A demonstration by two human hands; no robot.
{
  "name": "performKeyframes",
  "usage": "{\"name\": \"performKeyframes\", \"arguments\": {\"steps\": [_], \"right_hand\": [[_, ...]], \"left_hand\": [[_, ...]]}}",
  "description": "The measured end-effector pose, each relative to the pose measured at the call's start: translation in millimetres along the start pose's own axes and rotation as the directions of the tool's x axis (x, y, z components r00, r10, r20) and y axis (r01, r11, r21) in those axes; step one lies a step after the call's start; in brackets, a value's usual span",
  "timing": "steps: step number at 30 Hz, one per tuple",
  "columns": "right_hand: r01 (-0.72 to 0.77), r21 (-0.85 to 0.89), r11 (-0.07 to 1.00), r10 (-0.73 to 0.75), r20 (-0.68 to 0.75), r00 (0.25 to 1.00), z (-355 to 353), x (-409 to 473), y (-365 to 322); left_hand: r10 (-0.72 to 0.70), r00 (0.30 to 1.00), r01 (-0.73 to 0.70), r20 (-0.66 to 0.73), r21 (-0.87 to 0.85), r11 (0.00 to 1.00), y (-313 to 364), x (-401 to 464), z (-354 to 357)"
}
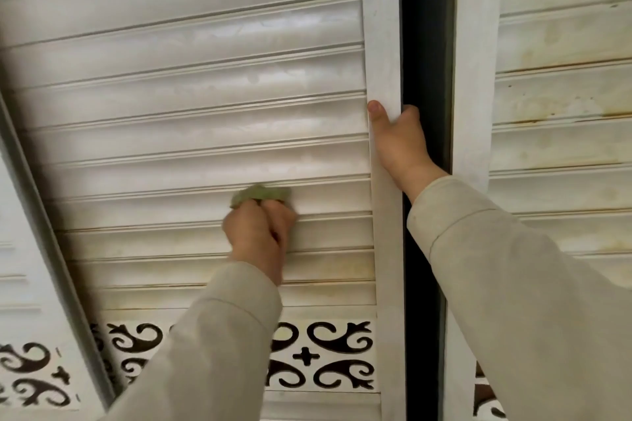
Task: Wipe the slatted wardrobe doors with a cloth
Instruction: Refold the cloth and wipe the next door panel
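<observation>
Sleeves (513,284) closest; left hand (260,229) bunches the cloth (261,195) on a sideways-running slat (171,208), so I'd wipe sideways. Right hand (396,143) grips the door's (384,44) edge.

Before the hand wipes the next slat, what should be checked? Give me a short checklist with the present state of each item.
1. Cloth held firmly by left hand: ok.
2. Cloth in contact with a slat: ok.
3. Right hand steadies the door frame, thumb on the front: ok.
4. Fingers clear of the dark gap between the doors: not ok, they wrap round the edge.
5. Slats below free of yellow stains: not ok.
6. Cloth clean enough: cannot tell.
</observation>
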State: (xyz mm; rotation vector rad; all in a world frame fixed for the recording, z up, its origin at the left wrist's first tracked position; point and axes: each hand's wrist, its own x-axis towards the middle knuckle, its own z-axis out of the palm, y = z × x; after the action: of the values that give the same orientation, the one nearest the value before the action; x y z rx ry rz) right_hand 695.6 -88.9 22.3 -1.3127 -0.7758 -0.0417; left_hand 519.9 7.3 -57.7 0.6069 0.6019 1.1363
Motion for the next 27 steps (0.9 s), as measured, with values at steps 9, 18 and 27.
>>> {"name": "performKeyframes", "arguments": {"steps": [9, 18, 27], "right_hand": [[0.001, -0.019, 1.000, -0.001, -0.007, 1.000, 2.1, 4.7, 3.2], [0.023, -0.025, 0.999, -0.025, -0.057, 0.998, 2.2, 7.4, 9.4], [0.047, -0.375, 0.926, -0.198, -0.375, 0.906, 27.6, -6.9, 15.3]], "left_hand": [[-0.037, 0.988, -0.041, 0.148, 0.491, 0.870, -120.6, -9.1, 10.7], [0.191, 0.926, -0.130, -0.327, 0.201, 0.971, -45.8, 32.3, -52.6], [0.029, 0.961, -0.142, 0.276, 0.400, 0.906, -52.7, 20.2, -25.1]]}}
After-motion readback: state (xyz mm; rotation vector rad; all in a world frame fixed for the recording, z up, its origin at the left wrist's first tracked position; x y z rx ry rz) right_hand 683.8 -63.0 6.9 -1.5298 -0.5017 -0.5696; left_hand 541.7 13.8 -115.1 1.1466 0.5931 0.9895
